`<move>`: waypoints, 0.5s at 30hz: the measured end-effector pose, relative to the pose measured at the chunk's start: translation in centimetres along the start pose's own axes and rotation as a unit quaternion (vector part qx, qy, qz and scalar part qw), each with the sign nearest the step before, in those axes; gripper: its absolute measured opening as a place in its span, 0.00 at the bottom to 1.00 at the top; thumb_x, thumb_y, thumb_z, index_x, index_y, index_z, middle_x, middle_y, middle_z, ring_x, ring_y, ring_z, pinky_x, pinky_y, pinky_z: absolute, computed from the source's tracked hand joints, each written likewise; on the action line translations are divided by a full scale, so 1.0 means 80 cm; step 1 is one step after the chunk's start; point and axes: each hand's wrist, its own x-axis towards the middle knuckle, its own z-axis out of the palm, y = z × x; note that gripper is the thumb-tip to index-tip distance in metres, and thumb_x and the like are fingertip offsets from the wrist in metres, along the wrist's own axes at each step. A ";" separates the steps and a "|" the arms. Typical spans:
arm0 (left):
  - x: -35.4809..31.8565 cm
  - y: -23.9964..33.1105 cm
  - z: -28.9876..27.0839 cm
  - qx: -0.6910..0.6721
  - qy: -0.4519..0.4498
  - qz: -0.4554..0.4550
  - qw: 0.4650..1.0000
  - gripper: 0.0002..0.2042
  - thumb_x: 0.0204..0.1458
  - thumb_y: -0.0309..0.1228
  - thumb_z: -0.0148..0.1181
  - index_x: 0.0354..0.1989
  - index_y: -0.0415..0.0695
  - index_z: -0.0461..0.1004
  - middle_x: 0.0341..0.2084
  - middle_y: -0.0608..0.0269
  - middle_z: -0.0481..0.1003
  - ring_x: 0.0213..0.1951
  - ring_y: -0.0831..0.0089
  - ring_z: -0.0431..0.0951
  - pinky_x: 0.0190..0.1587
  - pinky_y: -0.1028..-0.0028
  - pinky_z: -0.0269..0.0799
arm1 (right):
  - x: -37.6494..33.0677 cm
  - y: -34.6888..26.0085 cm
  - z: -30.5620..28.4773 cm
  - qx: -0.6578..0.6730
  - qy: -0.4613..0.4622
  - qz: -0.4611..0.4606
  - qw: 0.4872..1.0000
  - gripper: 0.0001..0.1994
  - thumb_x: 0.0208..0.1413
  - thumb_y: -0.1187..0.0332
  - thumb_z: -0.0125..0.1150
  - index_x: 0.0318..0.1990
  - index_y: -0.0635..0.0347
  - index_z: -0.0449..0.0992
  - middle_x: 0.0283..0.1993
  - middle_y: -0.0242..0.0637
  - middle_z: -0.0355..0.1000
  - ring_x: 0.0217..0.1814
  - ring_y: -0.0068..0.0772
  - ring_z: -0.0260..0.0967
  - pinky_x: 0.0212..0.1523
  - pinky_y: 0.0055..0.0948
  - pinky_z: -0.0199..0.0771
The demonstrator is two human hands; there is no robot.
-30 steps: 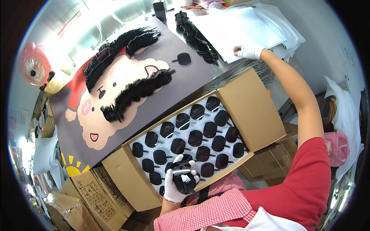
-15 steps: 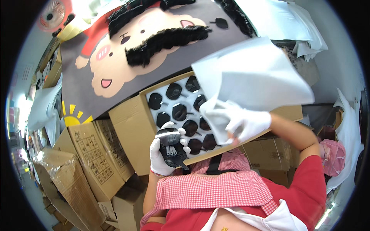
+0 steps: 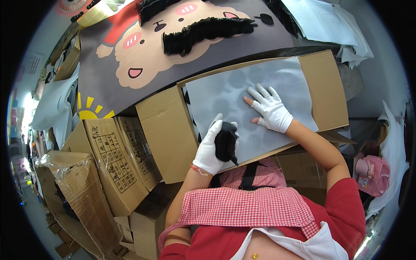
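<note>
My right hand (image 3: 272,109), in a white glove with some bare fingertips, lies flat with spread fingers on a thin whitish sheet (image 3: 212,93). The sheet covers most of the inside of an open cardboard box (image 3: 324,82). Dark round shapes show faintly through it, and a strip of black shows along its left edge. Over the near left part of the sheet, my gloved left hand (image 3: 209,151) is closed around a bunch of black rounded pieces with short handles (image 3: 226,142). How many pieces there are is hidden by the fingers.
Behind the box, a grey table mat (image 3: 169,84) with a cartoon print carries bundles of black fringed strips (image 3: 203,37) and a black paddle-shaped piece (image 3: 266,18). White sheets (image 3: 320,26) are stacked at the far right. Cardboard cartons (image 3: 110,160) stand at left; a pink bag (image 3: 373,175) is at right.
The sheet, lifted and partly folded before, now lies spread over the black pieces in the box. My right hand has gone from gripping it to resting flat; my left hand moved right.
</note>
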 end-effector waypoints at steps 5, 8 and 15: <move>0.005 -0.011 0.000 -0.016 0.020 0.074 0.997 0.23 0.63 0.40 0.53 0.65 0.53 0.61 0.50 0.57 0.73 0.44 0.67 0.77 0.45 0.65 0.77 | -0.014 -0.030 -0.016 0.168 0.112 0.027 0.979 0.39 0.45 0.43 0.67 0.60 0.58 0.68 0.63 0.45 0.64 0.66 0.51 0.60 0.65 0.47 0.59; 0.008 -0.028 0.013 0.054 -0.016 0.169 0.984 0.23 0.62 0.37 0.55 0.65 0.49 0.60 0.52 0.59 0.71 0.48 0.68 0.75 0.51 0.66 0.75 | -0.017 -0.083 -0.049 0.430 0.076 0.112 0.893 0.28 0.47 0.48 0.72 0.45 0.65 0.76 0.38 0.41 0.75 0.38 0.32 0.73 0.41 0.30 0.74; 0.029 -0.018 0.015 0.144 -0.043 0.202 0.968 0.27 0.53 0.23 0.65 0.62 0.47 0.65 0.49 0.65 0.72 0.48 0.75 0.74 0.51 0.75 0.74 | 0.002 -0.095 -0.062 0.488 0.016 0.239 0.839 0.11 0.50 0.66 0.69 0.36 0.64 0.79 0.27 0.34 0.74 0.28 0.22 0.69 0.33 0.24 0.71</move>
